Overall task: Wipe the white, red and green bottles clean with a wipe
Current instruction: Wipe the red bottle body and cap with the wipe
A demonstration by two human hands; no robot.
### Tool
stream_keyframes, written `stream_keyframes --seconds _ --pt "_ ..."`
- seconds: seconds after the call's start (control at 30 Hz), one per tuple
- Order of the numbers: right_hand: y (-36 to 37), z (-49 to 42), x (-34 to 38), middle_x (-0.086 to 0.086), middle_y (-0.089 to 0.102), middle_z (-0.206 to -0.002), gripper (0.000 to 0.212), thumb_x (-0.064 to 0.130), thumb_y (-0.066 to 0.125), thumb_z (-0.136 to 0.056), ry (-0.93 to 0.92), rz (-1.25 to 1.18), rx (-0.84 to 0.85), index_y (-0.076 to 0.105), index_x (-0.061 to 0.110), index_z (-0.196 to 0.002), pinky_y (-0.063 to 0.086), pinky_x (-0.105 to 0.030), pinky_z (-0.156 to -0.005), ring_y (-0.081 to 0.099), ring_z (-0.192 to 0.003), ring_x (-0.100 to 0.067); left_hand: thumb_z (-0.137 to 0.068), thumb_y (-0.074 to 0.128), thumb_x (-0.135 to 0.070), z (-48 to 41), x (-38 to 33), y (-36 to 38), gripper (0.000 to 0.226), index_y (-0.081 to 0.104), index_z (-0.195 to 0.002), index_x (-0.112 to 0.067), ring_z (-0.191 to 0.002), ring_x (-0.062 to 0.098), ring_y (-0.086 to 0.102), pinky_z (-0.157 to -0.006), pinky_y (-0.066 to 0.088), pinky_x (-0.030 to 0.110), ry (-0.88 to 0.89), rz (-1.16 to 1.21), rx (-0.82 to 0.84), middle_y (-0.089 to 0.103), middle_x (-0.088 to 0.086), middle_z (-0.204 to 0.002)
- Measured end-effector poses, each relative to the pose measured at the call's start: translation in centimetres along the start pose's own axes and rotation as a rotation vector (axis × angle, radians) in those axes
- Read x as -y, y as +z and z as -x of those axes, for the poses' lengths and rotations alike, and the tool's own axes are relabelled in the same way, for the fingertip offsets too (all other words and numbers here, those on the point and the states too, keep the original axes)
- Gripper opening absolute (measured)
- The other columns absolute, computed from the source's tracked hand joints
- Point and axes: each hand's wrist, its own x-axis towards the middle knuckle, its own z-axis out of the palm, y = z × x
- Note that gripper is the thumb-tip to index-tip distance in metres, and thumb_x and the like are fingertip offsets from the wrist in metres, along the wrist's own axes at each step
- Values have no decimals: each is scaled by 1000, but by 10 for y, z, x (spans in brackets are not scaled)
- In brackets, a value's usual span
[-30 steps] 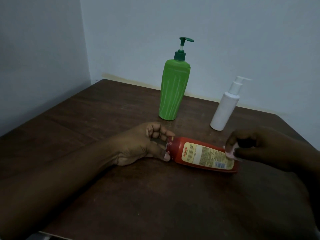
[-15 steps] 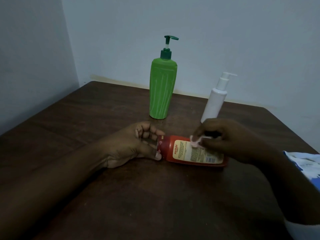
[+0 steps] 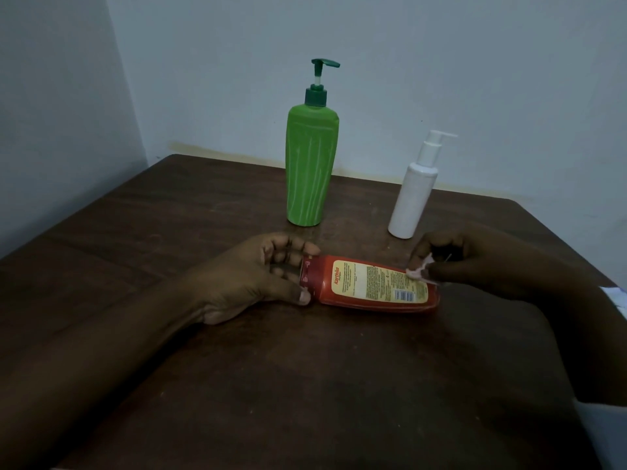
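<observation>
The red bottle (image 3: 369,286) lies on its side on the dark wooden table (image 3: 237,385), its cream label facing up. My left hand (image 3: 258,276) grips its cap end with thumb and fingers. My right hand (image 3: 475,262) pinches a small pale pink wipe (image 3: 418,270) and presses it on the label near the bottle's right end. Behind, the tall green pump bottle (image 3: 310,164) stands upright. The smaller white pump bottle (image 3: 412,198) stands to its right, just beyond my right hand.
The table sits in a corner, with walls at its left and far edges. A bit of white and blue cloth (image 3: 615,296) shows at the right edge of the view.
My right hand has slid the wipe along the label from the middle of the red bottle back to its right end. My left hand has kept its hold on the cap end.
</observation>
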Motion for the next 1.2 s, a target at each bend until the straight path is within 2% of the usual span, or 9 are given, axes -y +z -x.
stream_keyframes --seconds 0.3,0.47,0.6,0.73,0.83,0.97,1.1,1.13,1.2 --pt "-5 9 2 21 69 -105 37 8 68 -87 6 54 131 68 44 -93 56 -28 -82 66 -101 -1 -69 77 10 -1 -2 0 60 64 -127 -1 -111 32 73 -80 63 33 -87 218 -16 75 21 -118" --pt "-3 11 3 25 64 -108 33 10 70 -87 -27 64 168 70 43 -91 53 -27 -89 60 -108 2 -71 78 9 -4 0 2 58 64 -127 4 -108 32 74 -78 63 31 -100 270 -19 74 24 -118" --pt "6 6 15 33 58 -109 27 18 72 -87 -71 154 184 67 45 -89 45 -10 -82 52 -109 13 -73 78 8 -4 -1 2 56 63 -127 5 -108 32 74 -78 63 30 -113 282 -15 74 24 -118" --pt "25 0 42 24 56 -107 19 27 70 -87 -132 227 140 62 44 -86 43 -9 -87 48 -110 11 -73 79 6 -4 -1 3 55 64 -126 6 -109 31 74 -78 63 29 -108 269 -8 74 23 -118" --pt "50 -10 70 20 54 -106 5 38 63 -88 -236 263 4 63 40 -92 46 -16 -83 51 -103 1 -72 79 6 -3 -1 3 52 66 -123 6 -106 29 75 -77 63 28 -101 265 -11 75 22 -117" --pt "80 -25 91 4 58 -111 18 28 61 -94 -346 356 -144 71 18 -106 45 -31 -84 51 -100 -11 -78 75 7 -2 0 -1 48 66 -125 8 -109 28 74 -82 62 30 -83 247 12 72 23 -122" --pt "53 -15 78 18 52 -110 15 42 60 -87 -240 315 35 66 33 -98 48 -22 -87 51 -100 0 -72 79 7 -2 -1 0 55 66 -126 6 -109 30 74 -81 62 31 -108 232 21 73 23 -121" --pt "42 -10 69 21 53 -108 6 42 62 -86 -180 308 106 63 40 -92 47 -15 -86 52 -102 2 -71 80 7 -2 -2 1 57 65 -126 5 -109 30 74 -81 63 31 -116 230 24 73 22 -120" --pt "20 2 49 25 55 -107 13 35 68 -85 -89 275 193 64 47 -84 45 -8 -84 50 -108 10 -71 81 7 -1 -4 0 59 64 -128 4 -111 30 73 -82 63 32 -125 228 33 73 22 -121"
